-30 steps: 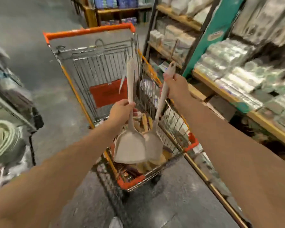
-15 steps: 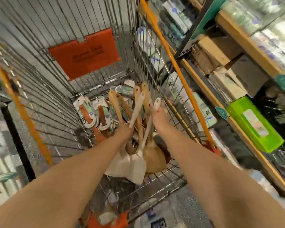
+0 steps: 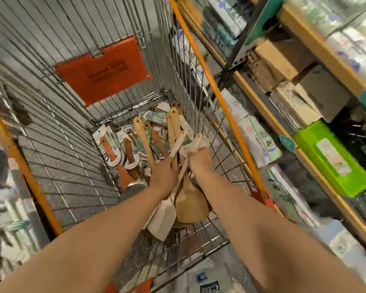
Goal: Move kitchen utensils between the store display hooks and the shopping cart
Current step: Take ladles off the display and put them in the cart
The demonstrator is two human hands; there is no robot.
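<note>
Both hands are down inside the cart here: the left hand (image 3: 163, 174) is gripping the handle of one white spatula (image 3: 178, 145), and the right hand (image 3: 199, 158) is clenching round the handle of a second white spatula (image 3: 195, 142) just beside it. Both arms are reaching out nearly straight, with the wrists dipping toward the cart floor by its right wall. The blades are lying on the pile of wooden utensils (image 3: 140, 132) heaped toward the far right corner of the shopping cart (image 3: 224, 98). My worry is that the two handles are angling very close together, so letting go unevenly could leave one snagging on the wire, or a blade poking through the floor gaps.
</note>
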